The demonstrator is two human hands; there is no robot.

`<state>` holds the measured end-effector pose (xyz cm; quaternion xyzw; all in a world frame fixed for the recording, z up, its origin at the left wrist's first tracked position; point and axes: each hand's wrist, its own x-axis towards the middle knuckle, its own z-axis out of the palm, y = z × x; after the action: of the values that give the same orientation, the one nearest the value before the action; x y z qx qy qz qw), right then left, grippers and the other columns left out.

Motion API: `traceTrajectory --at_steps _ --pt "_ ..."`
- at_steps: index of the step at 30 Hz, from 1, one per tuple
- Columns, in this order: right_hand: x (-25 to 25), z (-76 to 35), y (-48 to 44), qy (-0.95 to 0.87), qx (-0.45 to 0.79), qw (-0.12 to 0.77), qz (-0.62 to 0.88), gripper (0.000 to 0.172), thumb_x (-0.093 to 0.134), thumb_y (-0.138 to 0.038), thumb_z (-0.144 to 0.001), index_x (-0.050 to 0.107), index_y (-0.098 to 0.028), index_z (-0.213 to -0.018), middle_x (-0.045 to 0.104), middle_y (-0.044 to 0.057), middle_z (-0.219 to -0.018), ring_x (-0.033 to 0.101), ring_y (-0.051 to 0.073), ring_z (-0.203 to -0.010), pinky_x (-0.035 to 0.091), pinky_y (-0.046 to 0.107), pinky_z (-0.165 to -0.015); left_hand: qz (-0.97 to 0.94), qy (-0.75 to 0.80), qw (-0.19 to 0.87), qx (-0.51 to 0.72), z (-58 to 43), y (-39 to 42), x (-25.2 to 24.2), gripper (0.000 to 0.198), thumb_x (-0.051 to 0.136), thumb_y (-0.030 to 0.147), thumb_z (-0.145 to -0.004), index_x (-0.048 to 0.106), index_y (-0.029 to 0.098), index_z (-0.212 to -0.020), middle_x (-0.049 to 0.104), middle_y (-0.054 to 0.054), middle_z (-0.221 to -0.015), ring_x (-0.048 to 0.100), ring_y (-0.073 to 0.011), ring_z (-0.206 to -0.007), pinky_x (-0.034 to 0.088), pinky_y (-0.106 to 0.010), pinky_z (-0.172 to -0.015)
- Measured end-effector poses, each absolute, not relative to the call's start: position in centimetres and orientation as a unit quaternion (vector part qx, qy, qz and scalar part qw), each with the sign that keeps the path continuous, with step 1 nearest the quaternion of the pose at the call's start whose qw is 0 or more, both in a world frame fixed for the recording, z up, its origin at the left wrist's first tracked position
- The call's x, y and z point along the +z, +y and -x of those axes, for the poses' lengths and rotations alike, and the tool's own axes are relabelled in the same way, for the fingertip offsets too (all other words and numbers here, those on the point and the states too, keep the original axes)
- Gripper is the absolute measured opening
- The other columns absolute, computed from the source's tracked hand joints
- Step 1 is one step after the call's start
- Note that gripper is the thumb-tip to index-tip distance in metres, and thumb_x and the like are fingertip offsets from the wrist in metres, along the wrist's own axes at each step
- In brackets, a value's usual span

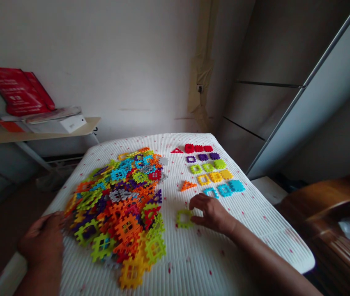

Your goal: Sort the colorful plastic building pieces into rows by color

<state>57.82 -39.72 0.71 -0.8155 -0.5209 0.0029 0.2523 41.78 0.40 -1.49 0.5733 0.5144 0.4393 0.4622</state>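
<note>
My right hand [209, 211] is over the right half of the cloth, thumb and curled fingers apart. Its thumb is at the right edge of a light green square frame piece [184, 218] that lies flat; whether they touch is hard to tell. Partly behind the knuckles is a blue frame piece [211, 192]. My left hand [44, 236] is at the left edge of a big heap of interlocking plastic pieces [128, 228], its fingers curled closed and blurred. What these fingers hold, if anything, is hidden.
Rows of red [199, 148], purple [203, 157], green [208, 167], yellow [215, 177] and blue pieces [224, 190] lie beyond my right hand. Left of them are a red triangle [176, 151] and an orange triangle [187, 186]. A shelf [90, 124] holds red packages [24, 92].
</note>
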Motion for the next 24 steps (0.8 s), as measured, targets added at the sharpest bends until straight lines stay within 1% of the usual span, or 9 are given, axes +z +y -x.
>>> traceTrajectory --at_steps 6,10,13,16,18,21,24 --pt "1.2 -58.9 -41.3 -0.431 0.001 0.268 0.861 0.017 0.063 -0.012 -0.074 0.058 -0.019 -0.088 0.062 0.002 -0.082 0.056 0.014 -0.070 0.043 0.025 -0.064 -0.564 0.509 0.458 0.462 -42.0 1.7 -2.7 0.027 0.064 0.024 -0.053 0.066 0.014 -0.078 0.057 0.003 -0.060 0.052 -0.0132 -0.059 0.043 -0.029 -0.064" --pt "1.2 -58.7 -41.1 -0.430 0.027 0.275 0.860 0.017 0.063 -0.011 -0.073 0.058 -0.019 -0.086 0.061 0.000 -0.078 0.055 0.012 -0.067 0.041 0.023 -0.061 -0.563 0.510 0.457 0.463 -42.0 1.9 -3.0 0.029 0.066 0.025 -0.052 0.067 0.014 -0.079 0.057 0.003 -0.060 0.052 -0.0132 -0.059 0.043 -0.029 -0.063" --pt "0.9 -58.1 -40.5 -0.447 0.041 0.280 0.848 0.020 0.067 -0.014 -0.072 0.059 -0.019 -0.090 0.062 0.001 -0.083 0.056 0.013 -0.070 0.042 0.024 -0.064 -0.572 0.514 0.450 0.454 -41.9 1.7 -2.8 0.028 0.066 0.024 -0.053 0.067 0.015 -0.079 0.057 0.004 -0.060 0.052 -0.0125 -0.061 0.042 -0.028 -0.065" --pt "0.4 -57.3 -39.6 -0.469 0.047 0.272 0.839 0.031 0.072 -0.022 -0.070 0.058 -0.019 -0.097 0.063 0.004 -0.094 0.058 0.017 -0.081 0.045 0.027 -0.070 -0.573 0.514 0.446 0.456 -41.9 1.4 -2.4 0.024 0.064 0.022 -0.054 0.067 0.015 -0.076 0.056 0.004 -0.061 0.052 -0.0116 -0.063 0.043 -0.027 -0.067" --pt "0.1 -56.7 -38.8 -0.483 0.046 0.246 0.839 0.038 0.074 -0.028 -0.067 0.057 -0.018 -0.100 0.063 0.006 -0.100 0.057 0.020 -0.089 0.046 0.030 -0.075 -0.571 0.514 0.449 0.456 -41.9 1.2 -2.2 0.023 0.064 0.022 -0.054 0.066 0.015 -0.075 0.056 0.005 -0.060 0.051 -0.0112 -0.062 0.043 -0.026 -0.066" --pt "-0.1 -56.1 -37.9 -0.489 0.048 0.196 0.849 0.041 0.073 -0.031 -0.067 0.057 -0.019 -0.103 0.062 0.007 -0.102 0.056 0.022 -0.093 0.046 0.031 -0.077 -0.568 0.519 0.451 0.453 -42.0 0.6 -1.6 0.023 0.064 0.025 -0.053 0.065 0.015 -0.074 0.056 0.004 -0.059 0.051 -0.0127 -0.061 0.042 -0.027 -0.062" --pt "-0.1 -56.1 -37.6 -0.489 0.050 0.178 0.852 0.042 0.070 -0.028 -0.067 0.057 -0.019 -0.106 0.063 0.007 -0.100 0.055 0.022 -0.092 0.045 0.031 -0.076 -0.565 0.521 0.459 0.446 -42.0 -0.3 -0.7 0.023 0.063 0.026 -0.054 0.063 0.015 -0.074 0.054 0.004 -0.059 0.049 -0.0127 -0.060 0.041 -0.026 -0.058"
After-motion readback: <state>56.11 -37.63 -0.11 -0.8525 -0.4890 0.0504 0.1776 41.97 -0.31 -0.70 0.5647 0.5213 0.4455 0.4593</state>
